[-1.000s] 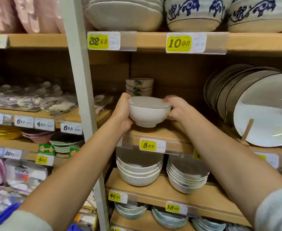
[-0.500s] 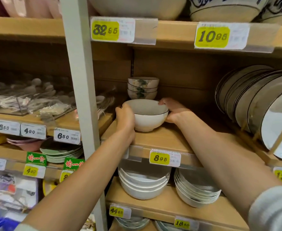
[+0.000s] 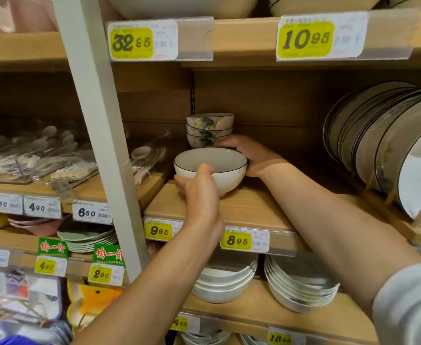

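Both hands on the white round ceramic bowl with thin dark rim (image 3: pixel 210 168), upright, foot touching or just above the light wooden shelf (image 3: pixel 249 210); can't tell which. Left hand (image 3: pixel 199 188) grips the near-left wall, thumb over the rim. Right hand (image 3: pixel 249 155) cups the far-right wall, fingers curled, fingertips just beside the stack of floral bowls (image 3: pixel 209 129) directly behind. My guess: little room to push back.

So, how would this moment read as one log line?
left hand, right hand: hold white bowl | place: wooden shelf, near floral bowls

Bare shelf board (image 3: pixel 254 210) is found right of the white bowl (image 3: pixel 212 168); passage is bounded behind by stacked floral bowls (image 3: pixel 209 130), rightward by upright plates (image 3: pixel 379 140), leftward by the post (image 3: pixel 100 135)
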The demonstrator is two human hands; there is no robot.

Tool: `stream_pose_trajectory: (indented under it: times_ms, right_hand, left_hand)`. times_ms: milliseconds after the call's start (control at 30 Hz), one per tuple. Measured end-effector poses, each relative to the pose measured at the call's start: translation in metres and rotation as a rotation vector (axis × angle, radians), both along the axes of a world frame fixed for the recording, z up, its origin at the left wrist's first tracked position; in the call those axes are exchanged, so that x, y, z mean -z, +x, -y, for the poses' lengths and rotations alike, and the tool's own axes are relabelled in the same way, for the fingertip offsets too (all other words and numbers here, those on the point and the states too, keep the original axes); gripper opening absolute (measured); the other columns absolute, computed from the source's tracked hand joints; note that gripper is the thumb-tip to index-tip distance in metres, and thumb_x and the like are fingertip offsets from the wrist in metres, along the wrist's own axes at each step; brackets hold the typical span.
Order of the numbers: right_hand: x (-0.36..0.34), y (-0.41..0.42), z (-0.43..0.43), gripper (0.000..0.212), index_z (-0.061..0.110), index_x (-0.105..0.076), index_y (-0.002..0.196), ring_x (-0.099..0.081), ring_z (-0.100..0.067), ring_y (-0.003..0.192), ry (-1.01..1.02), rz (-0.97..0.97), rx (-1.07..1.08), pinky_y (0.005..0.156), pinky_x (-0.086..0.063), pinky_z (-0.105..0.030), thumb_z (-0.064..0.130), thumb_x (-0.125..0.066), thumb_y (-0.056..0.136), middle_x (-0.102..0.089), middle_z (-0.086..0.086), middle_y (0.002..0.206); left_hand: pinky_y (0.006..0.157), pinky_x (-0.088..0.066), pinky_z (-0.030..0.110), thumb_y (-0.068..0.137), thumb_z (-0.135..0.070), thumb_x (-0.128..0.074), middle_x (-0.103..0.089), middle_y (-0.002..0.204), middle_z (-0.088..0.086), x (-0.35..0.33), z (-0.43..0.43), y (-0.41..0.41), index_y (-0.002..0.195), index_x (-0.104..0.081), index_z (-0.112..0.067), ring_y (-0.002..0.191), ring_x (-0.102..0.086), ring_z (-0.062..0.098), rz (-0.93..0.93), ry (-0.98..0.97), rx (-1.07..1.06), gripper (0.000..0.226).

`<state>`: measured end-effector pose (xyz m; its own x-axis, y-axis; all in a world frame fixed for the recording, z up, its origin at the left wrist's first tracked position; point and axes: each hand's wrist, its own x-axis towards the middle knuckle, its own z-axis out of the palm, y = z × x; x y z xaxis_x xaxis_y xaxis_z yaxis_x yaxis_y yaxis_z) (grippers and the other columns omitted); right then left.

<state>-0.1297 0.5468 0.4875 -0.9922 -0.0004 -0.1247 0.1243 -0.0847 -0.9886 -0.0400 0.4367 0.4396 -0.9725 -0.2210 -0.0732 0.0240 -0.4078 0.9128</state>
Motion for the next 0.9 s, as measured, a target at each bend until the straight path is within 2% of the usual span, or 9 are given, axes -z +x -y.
stream_pose_trajectory:
  times_ms: [133, 233, 300, 433, 533, 633, 667, 767, 900]
  right_hand:
    - [0.002, 0.002, 0.004, 0.031, 0.006, -0.065, 0.12, -0.063, -0.031, 0.113, 0.019, 0.022, 0.014, 0.099, -0.05, -0.041, 0.016, -0.059, 0.091, -0.067, -0.017, 0.12]
    - [0.009, 0.007, 0.003, 0.011, 0.013, -0.065, 0.092, -0.067, -0.027, 0.088, -0.002, 0.051, 0.122, 0.073, -0.059, -0.039, 0.017, -0.056, 0.09, -0.071, -0.011, 0.096]
    - [0.008, 0.011, 0.004, 0.009, 0.017, -0.062, 0.087, -0.064, -0.026, 0.084, 0.003, 0.05, 0.186, 0.062, -0.054, -0.036, 0.022, -0.056, 0.091, -0.068, -0.006, 0.087]
    - [-0.002, 0.01, 0.006, 0.014, 0.015, -0.062, 0.101, -0.061, -0.03, 0.103, 0.005, 0.044, 0.179, 0.087, -0.053, -0.046, 0.021, -0.051, 0.094, -0.065, -0.012, 0.113]
    - [0.003, 0.014, 0.014, 0.022, 0.009, -0.061, 0.114, -0.065, -0.032, 0.101, -0.019, 0.055, 0.123, 0.086, -0.056, -0.046, 0.014, -0.051, 0.095, -0.066, -0.018, 0.115]
    - [0.014, 0.025, 0.02, 0.031, 0.013, -0.056, 0.125, -0.064, -0.027, 0.096, -0.067, 0.034, 0.187, 0.071, -0.056, -0.04, 0.011, -0.053, 0.095, -0.064, -0.013, 0.114]
    - [0.017, 0.027, 0.019, 0.035, 0.015, -0.053, 0.128, -0.062, -0.026, 0.099, -0.091, 0.026, 0.201, 0.072, -0.055, -0.04, 0.01, -0.052, 0.094, -0.062, -0.011, 0.116]
    - [0.021, 0.034, 0.017, 0.047, 0.018, -0.042, 0.137, -0.05, -0.028, 0.119, -0.088, -0.007, 0.214, 0.093, -0.046, -0.049, 0.01, -0.054, 0.092, -0.05, -0.007, 0.129]
    - [0.011, 0.033, 0.018, 0.045, 0.016, -0.045, 0.136, -0.048, -0.033, 0.124, -0.128, 0.052, 0.218, 0.091, -0.046, -0.055, 0.006, -0.053, 0.093, -0.051, -0.012, 0.134]
  left_hand:
    - [0.111, -0.034, 0.05, 0.057, -0.037, -0.053, -0.033, 0.153, 0.008, -0.008, 0.005, -0.014, 0.151, -0.022, -0.021, 0.139, -0.034, 0.028, 0.031, 0.018, -0.032, 0.1]
    - [0.106, -0.042, 0.047, 0.074, -0.032, -0.055, -0.044, 0.147, 0.01, -0.012, 0.028, -0.031, 0.15, -0.027, -0.018, 0.127, -0.049, 0.029, 0.059, 0.054, 0.001, 0.083]
    - [0.102, -0.046, 0.044, 0.081, -0.028, -0.052, -0.05, 0.141, 0.011, -0.007, 0.038, -0.03, 0.15, -0.028, -0.018, 0.118, -0.056, 0.027, 0.034, 0.057, 0.017, 0.074]
    - [0.096, -0.049, 0.041, 0.065, -0.032, -0.055, -0.054, 0.132, 0.01, 0.0, 0.023, -0.008, 0.139, -0.039, -0.02, 0.112, -0.059, 0.023, -0.075, -0.003, 0.009, 0.077]
    - [0.102, -0.045, 0.046, 0.062, -0.034, -0.056, -0.045, 0.142, 0.008, -0.008, 0.019, -0.013, 0.143, -0.031, -0.023, 0.122, -0.052, 0.026, -0.038, 0.001, -0.021, 0.085]
    - [0.104, -0.043, 0.046, 0.079, -0.03, -0.054, -0.045, 0.144, 0.009, -0.015, 0.035, -0.027, 0.149, -0.028, -0.021, 0.124, -0.051, 0.028, 0.034, 0.004, 0.023, 0.075]
    - [0.099, -0.047, 0.043, 0.084, -0.027, -0.053, -0.051, 0.138, 0.01, -0.016, 0.042, -0.03, 0.146, -0.034, -0.018, 0.119, -0.055, 0.026, 0.048, 0.011, 0.035, 0.066]
    - [0.072, -0.048, 0.029, 0.088, -0.025, -0.05, -0.065, 0.115, 0.007, -0.013, 0.055, -0.029, 0.129, -0.051, -0.017, 0.099, -0.064, 0.019, 0.033, 0.045, 0.035, 0.041]
    - [0.072, -0.042, 0.027, 0.083, -0.025, -0.052, -0.064, 0.115, 0.005, 0.004, 0.043, -0.016, 0.124, -0.054, -0.017, 0.1, -0.06, 0.014, -0.022, 0.05, 0.008, 0.041]
